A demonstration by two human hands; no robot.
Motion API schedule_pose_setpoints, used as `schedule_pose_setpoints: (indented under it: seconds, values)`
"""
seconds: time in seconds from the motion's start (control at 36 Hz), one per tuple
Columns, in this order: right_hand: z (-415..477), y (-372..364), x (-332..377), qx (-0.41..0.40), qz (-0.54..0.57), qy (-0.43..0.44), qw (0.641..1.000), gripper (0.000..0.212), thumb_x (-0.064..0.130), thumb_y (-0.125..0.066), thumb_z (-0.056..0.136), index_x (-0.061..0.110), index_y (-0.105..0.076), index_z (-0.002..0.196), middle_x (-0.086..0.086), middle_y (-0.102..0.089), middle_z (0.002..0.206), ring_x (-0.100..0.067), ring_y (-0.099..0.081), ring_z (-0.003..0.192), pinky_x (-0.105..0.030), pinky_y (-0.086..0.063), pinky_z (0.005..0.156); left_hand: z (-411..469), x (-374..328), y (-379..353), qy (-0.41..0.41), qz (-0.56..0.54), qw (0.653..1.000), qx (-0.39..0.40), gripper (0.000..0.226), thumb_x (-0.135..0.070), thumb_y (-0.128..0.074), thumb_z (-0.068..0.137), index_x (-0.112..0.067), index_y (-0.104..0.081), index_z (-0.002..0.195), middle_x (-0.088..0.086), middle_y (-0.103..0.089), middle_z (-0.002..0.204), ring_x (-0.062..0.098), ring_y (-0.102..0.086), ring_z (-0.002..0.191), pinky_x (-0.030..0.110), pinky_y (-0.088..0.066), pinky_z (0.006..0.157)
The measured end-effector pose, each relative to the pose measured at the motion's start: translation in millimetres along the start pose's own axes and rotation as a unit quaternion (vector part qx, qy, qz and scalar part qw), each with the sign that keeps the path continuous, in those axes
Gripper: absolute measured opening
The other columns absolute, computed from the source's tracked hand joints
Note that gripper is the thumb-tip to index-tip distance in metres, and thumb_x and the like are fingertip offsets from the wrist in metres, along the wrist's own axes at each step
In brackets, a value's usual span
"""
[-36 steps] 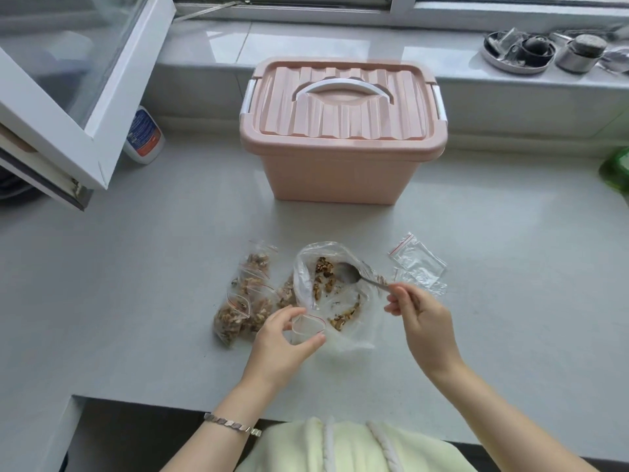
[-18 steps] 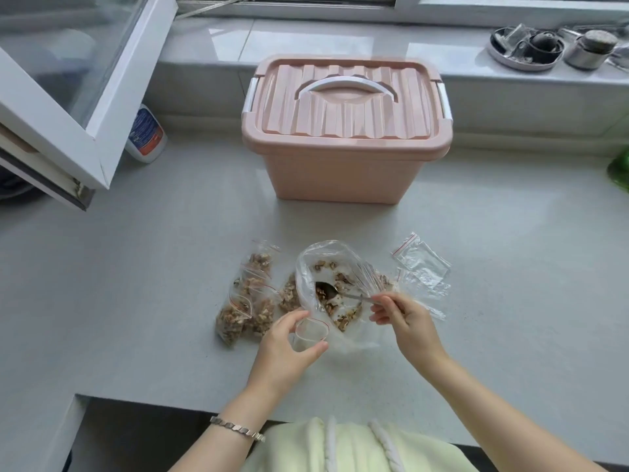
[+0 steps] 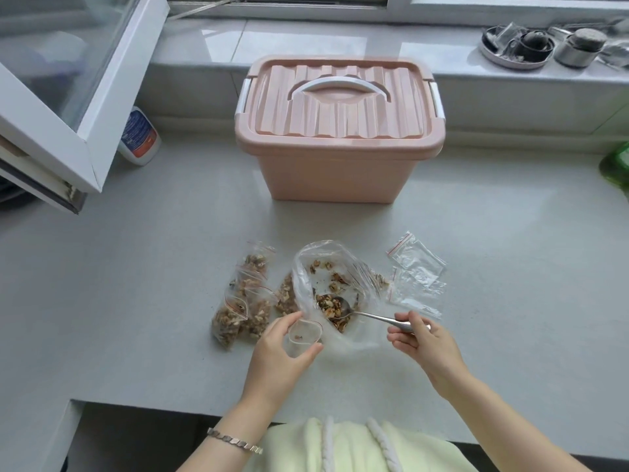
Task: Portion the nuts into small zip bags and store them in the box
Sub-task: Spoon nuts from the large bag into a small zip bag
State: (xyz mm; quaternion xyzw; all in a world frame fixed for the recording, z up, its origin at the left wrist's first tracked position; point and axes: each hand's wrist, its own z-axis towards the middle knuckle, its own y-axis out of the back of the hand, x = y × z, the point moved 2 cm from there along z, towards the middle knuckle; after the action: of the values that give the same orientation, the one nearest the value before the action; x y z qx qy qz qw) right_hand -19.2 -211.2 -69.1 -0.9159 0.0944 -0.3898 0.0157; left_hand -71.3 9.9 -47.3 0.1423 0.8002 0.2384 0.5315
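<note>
Nuts [image 3: 329, 305]: brown broken pieces, loose in an open clear bag [image 3: 326, 264] in front of the lidded pink box [image 3: 340, 172]; some heaped on the spoon [image 3: 371, 315]. Left hand [image 3: 275, 362] curls around a small zip bag [image 3: 304, 335], mouth open. Right hand [image 3: 425, 345] pinches the spoon handle.

Left hand [image 3: 282, 356]: holds a small zip bag [image 3: 304, 337] open.
Right hand [image 3: 422, 345]: grips a spoon [image 3: 354, 312] loaded with nuts inside the large bag [image 3: 332, 287].
Box [image 3: 340, 131]: lid on, behind.
</note>
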Motion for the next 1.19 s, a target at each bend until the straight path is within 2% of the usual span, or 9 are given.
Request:
schedule_pose_setpoints:
  seconds: [0.06,0.19,0.36,0.67,0.81,0.92,0.97,1.06,1.19]
  values:
    - [-3,4,7,-0.005,-0.005,0.013,1.000,0.026,0.022,-0.042,0.097,0.005,-0.059,0.087,-0.015,-0.064,0.071,-0.009,-0.064,0.051,-0.016,-0.054,0.053,-2,2,-1,-0.023,0.020,0.999,-0.015,0.055,-0.023,-0.078,0.071,-0.022,-0.055,0.121,-0.018,-0.050,0.111,0.000,-0.046,0.108,0.001,-0.027,0.089]
    - [-14,12,30,-0.012,-0.029,0.055,0.998,0.030,0.026,-0.042,0.096,0.005,-0.060,0.086,-0.013,-0.064,0.067,-0.009,-0.062,0.048,-0.016,-0.052,0.050,-4,5,-6,-0.040,0.039,0.998,-0.035,0.060,-0.028,-0.079,0.068,-0.022,-0.055,0.123,-0.015,-0.052,0.115,0.009,-0.048,0.115,0.026,-0.036,0.102]
    - [-28,10,63,-0.008,-0.072,0.112,0.991,0.035,0.029,-0.042,0.096,0.005,-0.059,0.078,-0.005,-0.064,0.052,-0.009,-0.057,0.042,-0.016,-0.049,0.045,1,3,-12,-0.024,0.029,0.999,-0.021,0.062,-0.030,-0.077,0.070,-0.022,-0.051,0.126,-0.019,-0.046,0.114,0.010,-0.044,0.119,0.022,-0.031,0.103]
    - [-46,-24,78,0.046,-0.193,0.207,0.958,0.035,0.025,-0.044,0.095,0.006,-0.062,0.071,-0.006,-0.062,0.050,-0.015,-0.057,0.042,-0.019,-0.046,0.042,9,-2,-19,-0.025,0.027,0.999,-0.008,0.066,-0.034,-0.077,0.070,-0.023,-0.049,0.128,-0.010,-0.050,0.127,0.010,-0.044,0.122,0.035,-0.034,0.106]
    - [-59,-43,73,0.089,-0.324,0.310,0.889,0.037,0.043,-0.044,0.085,0.016,-0.065,0.071,0.000,-0.062,0.055,-0.010,-0.060,0.047,-0.021,-0.048,0.050,9,0,-21,-0.030,0.033,0.999,-0.006,0.066,-0.034,-0.077,0.070,-0.022,-0.049,0.128,-0.009,-0.051,0.126,0.010,-0.046,0.119,0.034,-0.035,0.105]
    - [-70,-48,71,0.105,-0.463,0.473,0.742,0.053,0.053,-0.032,0.093,0.015,-0.060,0.070,0.011,-0.054,0.058,-0.008,-0.055,0.052,-0.027,-0.045,0.055,9,2,-20,-0.030,0.033,0.999,-0.010,0.065,-0.034,-0.078,0.068,-0.023,-0.051,0.126,-0.008,-0.053,0.125,0.011,-0.047,0.118,0.037,-0.036,0.104]
    - [-73,-46,73,0.098,-0.465,0.522,0.709,0.054,0.051,-0.030,0.095,0.013,-0.057,0.068,0.007,-0.052,0.057,-0.009,-0.052,0.051,-0.030,-0.043,0.053,9,3,-19,-0.035,0.030,0.999,-0.015,0.061,-0.033,-0.079,0.068,-0.023,-0.054,0.122,-0.011,-0.055,0.119,0.011,-0.050,0.115,0.038,-0.038,0.102]
    - [-71,-37,77,0.080,-0.420,0.538,0.727,0.052,0.050,-0.032,0.095,0.014,-0.064,0.075,0.009,-0.055,0.059,-0.006,-0.056,0.051,-0.028,-0.046,0.053,7,5,-17,-0.028,0.019,0.999,-0.016,0.060,-0.032,-0.079,0.068,-0.023,-0.054,0.122,-0.014,-0.053,0.118,0.010,-0.048,0.116,0.035,-0.037,0.103]
    - [-43,-15,74,0.033,-0.281,0.433,0.856,0.044,0.065,-0.041,0.083,0.028,-0.063,0.076,-0.001,-0.065,0.061,-0.008,-0.063,0.055,-0.015,-0.049,0.055,2,9,-14,-0.016,0.017,1.000,-0.014,0.065,-0.030,-0.078,0.069,-0.023,-0.050,0.127,-0.016,-0.049,0.120,0.007,-0.044,0.119,0.025,-0.033,0.104]
